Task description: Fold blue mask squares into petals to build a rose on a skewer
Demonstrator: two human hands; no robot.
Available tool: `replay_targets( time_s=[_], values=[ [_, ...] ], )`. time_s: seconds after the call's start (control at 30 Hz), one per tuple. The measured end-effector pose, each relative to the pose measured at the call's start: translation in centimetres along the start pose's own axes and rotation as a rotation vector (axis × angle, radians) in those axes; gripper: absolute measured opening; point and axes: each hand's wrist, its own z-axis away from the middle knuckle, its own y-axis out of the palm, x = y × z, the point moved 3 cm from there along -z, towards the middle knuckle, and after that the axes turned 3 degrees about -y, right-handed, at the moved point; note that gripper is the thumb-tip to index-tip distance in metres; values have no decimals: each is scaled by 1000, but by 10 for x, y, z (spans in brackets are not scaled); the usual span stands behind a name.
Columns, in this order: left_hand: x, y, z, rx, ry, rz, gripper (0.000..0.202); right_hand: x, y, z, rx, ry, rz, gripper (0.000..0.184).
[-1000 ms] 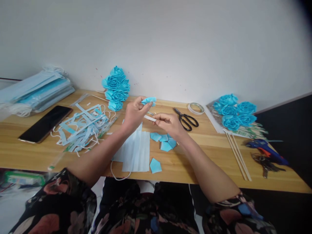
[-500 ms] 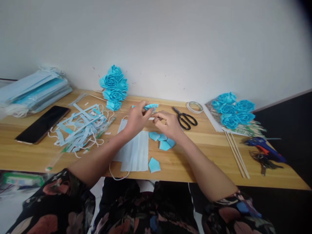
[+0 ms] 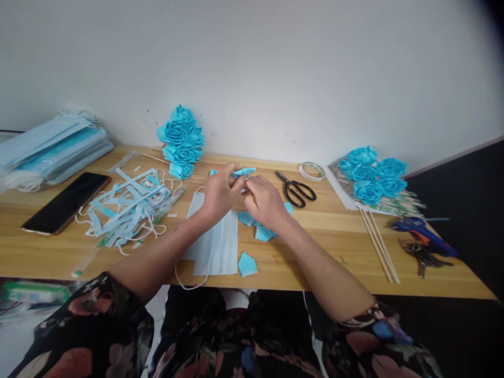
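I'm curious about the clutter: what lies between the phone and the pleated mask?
In the head view, a tangled heap of light-blue strips and a small white scrap. The left forearm hides part of the stretch.

backed by a plain pale grey wall (image 3: 252, 79), speckled darkly in places just above the table (image 3: 338, 236). lit softly, brightest mid-wall, dimming toward the edges. topped in light wood with streaked grain, meeting that wall along the back. bordered at right by a dark panel (image 3: 468, 184).
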Motion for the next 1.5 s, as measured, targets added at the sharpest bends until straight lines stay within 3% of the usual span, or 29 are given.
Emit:
replay_targets(
  time_s=[0.17,0.3,0.53,0.77,0.87,1.0,1.13,1.27,1.37,1.5],
  values=[
    [-2,-4,-1,-59,29,-15,12,-7,-2,3,-54,-29,-51,28],
    [-2,-8,-4,-87,37,-30,8,-5,-4,4,-39,-41,-137,24],
    [1,-5,-4,-64,24,-41,8,-4,0,3,74,29,-101,19],
    [-3,-3,0,-16,10,-12,10,-4,9,5,46,38,-17,26],
    [-5,-7,-3,-63,13,11,8,-8,4,5,-14,59,-123,32],
    [6,-12,-13,-98,-59,103,12,-16,-11,4,-95,163,-428,43],
    [24,-9,-21,-71,-192,286,15,-20,-22,4,-102,275,-578,37],
    [28,-7,-23,-52,-267,419,18,-23,-23,6,-128,298,-632,34],
    [29,-8,-24,-63,-259,414,18,-26,-19,7,-150,275,-704,36],
    [35,-11,-26,-127,-190,293,17,-35,-24,5,-186,343,-720,52]
  ],
)
